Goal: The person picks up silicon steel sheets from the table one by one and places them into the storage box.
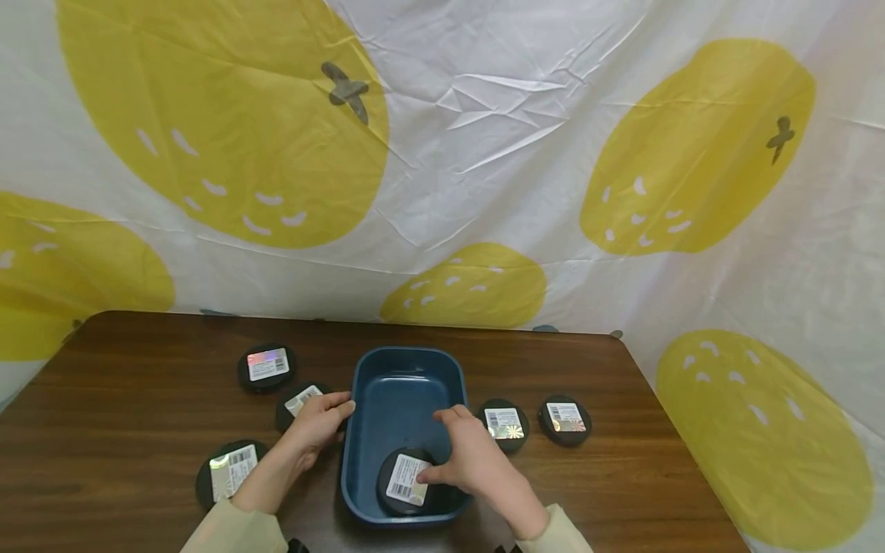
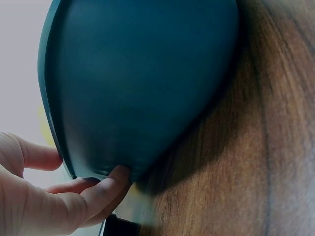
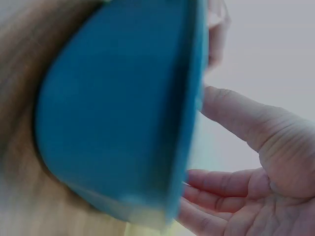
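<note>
A deep blue rectangular tray (image 1: 403, 407) with rounded corners sits on the table. A round black disc-shaped case (image 1: 396, 499) with a white barcode label lies in its near end. My left hand (image 1: 316, 428) holds the tray's left rim; in the left wrist view, the thumb meets the rim and curled fingers (image 2: 106, 191) press the outer wall. Over the tray's right side is my right hand (image 1: 477, 457), thumb and fingers spread wide. Its thumb tip overlaps the case's label in the head view; whether it touches is unclear. The right wrist view hides the case behind the tray wall.
Left of the tray lie three similar black cases, one at the back (image 1: 267, 367), one partly behind my left hand (image 1: 302, 399) and one near my forearm (image 1: 231, 472). Two more, an inner (image 1: 503, 424) and an outer (image 1: 565, 420), lie right. A lemon-print curtain (image 1: 484, 192) hangs behind.
</note>
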### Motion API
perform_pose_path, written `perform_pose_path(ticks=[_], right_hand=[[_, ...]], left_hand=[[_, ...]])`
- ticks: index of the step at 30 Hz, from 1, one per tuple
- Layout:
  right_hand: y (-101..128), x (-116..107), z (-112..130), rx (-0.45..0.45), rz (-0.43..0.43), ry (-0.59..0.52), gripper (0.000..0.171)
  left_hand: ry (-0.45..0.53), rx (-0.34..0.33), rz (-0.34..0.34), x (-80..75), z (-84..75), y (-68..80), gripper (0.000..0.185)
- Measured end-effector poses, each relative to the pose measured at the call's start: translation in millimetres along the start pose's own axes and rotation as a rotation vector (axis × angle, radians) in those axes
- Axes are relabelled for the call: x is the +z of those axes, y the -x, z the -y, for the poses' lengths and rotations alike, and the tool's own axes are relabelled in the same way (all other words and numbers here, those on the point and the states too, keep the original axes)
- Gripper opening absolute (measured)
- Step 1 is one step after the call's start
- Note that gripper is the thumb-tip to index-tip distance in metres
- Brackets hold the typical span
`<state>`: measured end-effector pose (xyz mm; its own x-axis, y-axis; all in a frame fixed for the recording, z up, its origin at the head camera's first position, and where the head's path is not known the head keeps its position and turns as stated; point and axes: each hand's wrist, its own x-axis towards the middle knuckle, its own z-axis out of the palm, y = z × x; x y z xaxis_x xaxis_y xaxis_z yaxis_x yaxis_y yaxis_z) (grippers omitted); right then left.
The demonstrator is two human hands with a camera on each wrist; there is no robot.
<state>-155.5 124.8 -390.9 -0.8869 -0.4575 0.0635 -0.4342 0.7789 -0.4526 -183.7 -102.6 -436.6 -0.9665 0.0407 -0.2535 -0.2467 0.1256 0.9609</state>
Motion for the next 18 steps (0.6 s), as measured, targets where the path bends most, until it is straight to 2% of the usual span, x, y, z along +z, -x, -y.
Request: perform_pose_path(ticks=[9,18], right_hand=[[0.0,-21.7,-18.0,0.037,-0.107,-0.054,0.07],[3.7,-26.1,-38.1,0.106,-0.199,-0.054,0.061]], left_hand=[[0.004,0.009,-0.003,-0.2,0.2,-0.7,0.04],[0.002,0.01,0.004,-0.3,0.2,-0.6,0.04]])
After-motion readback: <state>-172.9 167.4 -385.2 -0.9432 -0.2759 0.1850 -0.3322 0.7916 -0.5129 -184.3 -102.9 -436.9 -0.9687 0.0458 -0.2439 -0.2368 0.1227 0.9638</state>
